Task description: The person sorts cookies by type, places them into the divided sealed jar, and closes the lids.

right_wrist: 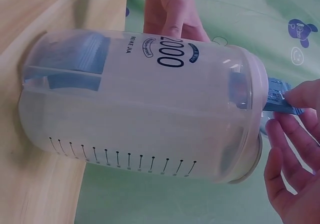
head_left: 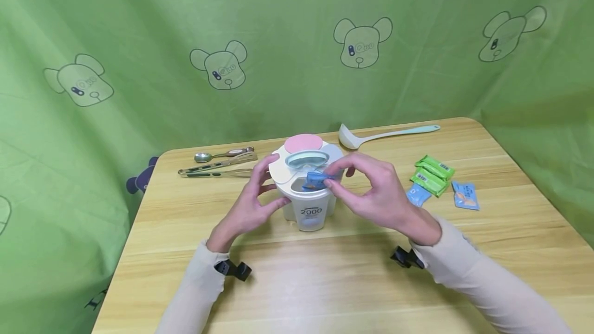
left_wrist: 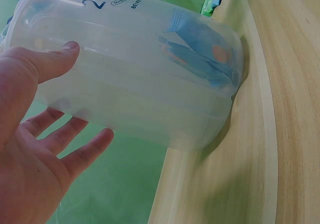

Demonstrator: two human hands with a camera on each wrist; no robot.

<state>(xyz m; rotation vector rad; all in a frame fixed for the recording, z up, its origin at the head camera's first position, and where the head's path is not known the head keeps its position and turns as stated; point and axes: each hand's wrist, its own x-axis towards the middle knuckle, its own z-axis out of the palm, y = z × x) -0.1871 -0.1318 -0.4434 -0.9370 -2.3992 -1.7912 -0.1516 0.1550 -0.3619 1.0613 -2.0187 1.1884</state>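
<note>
A translucent storage container (head_left: 309, 213) marked 2000 stands upright on the table, its top split into several coloured lids. The front flip lid (head_left: 307, 159) is raised over its opening. My left hand (head_left: 248, 210) holds the container's left side, thumb in front and fingers around it. Between the thumb and fingers of my right hand (head_left: 378, 189) is a small blue snack packet (head_left: 315, 180), pinched at one end and partly inside the opening. Through the wall in the left wrist view, blue packets (left_wrist: 200, 49) lie at the container's bottom.
Right of the container lie green packets (head_left: 432, 175) and blue packets (head_left: 465, 196). A white ladle (head_left: 351, 139) with a pale blue handle lies at the back. Back left are a spoon (head_left: 223, 154) and tongs (head_left: 218, 168). A green curtain (head_left: 287, 66) hangs behind the table (head_left: 297, 293).
</note>
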